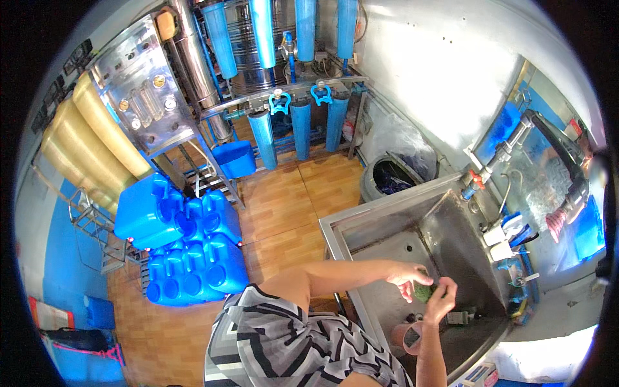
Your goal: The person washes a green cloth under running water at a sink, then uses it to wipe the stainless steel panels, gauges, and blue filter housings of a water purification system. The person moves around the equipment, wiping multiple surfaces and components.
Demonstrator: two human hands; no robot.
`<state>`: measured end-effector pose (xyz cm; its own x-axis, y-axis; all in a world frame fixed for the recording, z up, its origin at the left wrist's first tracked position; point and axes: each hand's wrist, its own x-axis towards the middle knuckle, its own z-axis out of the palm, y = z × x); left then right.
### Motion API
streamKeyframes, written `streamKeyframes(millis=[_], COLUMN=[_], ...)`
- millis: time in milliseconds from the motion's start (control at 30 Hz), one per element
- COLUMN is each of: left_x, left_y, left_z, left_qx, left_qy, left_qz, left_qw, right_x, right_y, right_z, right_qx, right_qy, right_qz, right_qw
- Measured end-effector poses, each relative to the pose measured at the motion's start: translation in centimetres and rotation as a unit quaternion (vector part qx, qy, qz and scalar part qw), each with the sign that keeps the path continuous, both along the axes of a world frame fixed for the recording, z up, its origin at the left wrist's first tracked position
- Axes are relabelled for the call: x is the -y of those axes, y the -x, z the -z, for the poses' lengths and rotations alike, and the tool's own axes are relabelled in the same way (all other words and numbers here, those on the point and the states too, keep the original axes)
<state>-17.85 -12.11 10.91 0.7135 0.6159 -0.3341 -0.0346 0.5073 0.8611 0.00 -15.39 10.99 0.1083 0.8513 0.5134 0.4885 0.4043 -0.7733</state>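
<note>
The pad (424, 294) is at four o'clock, above the sink (334, 236) — pinched in the right hand (442, 299), with the left hand (408, 274) half-curled at its ten o'clock; whether that one grips too, I cannot tell. Work looks under way — the cup (399, 338), at the pad's seven o'clock, is in neither hand; how much is done or left doesn't show.

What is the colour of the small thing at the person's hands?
The small thing is green; it shows in the head view, the only one.
</note>
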Motion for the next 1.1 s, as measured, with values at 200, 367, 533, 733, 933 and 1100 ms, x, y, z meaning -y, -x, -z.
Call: streamKeyframes(millis=[200, 367, 533, 733, 933, 1100], left_x=[4.8, 9.6, 15.3, 22.5, 27.4, 30.4], left_y=[6.3, 17.1, 26.3, 35.2, 40.0, 43.5], left_z=[-6.9, -10.8, -10.6, -7.7, -3.3, 0.2], left_qx=[-0.239, -0.187, -0.2, -0.337, -0.338, -0.347], left_qy=[-0.603, -0.585, -0.566, -0.391, -0.237, -0.274], left_qz=[-0.246, -0.263, -0.264, -0.252, -0.27, -0.409], left_qw=[0.72, 0.744, 0.755, 0.819, 0.87, 0.798], right_x=[1.8, 3.4, 2.7, 4.3, 9.6, 10.5], right_y=[5.6, 14.2, 23.6, 35.1, 47.1, 51.0], right_z=[-4.1, -7.1, -8.7, -9.3, -9.5, -11.6], right_qx=[-0.146, -0.096, 0.014, -0.193, 0.018, 0.016], right_qy=[0.167, 0.201, 0.105, 0.346, 0.152, 0.163], right_qz=[-0.205, -0.382, -0.495, -0.567, -0.709, -0.742], right_qw=[0.953, 0.897, 0.862, 0.722, 0.689, 0.65])
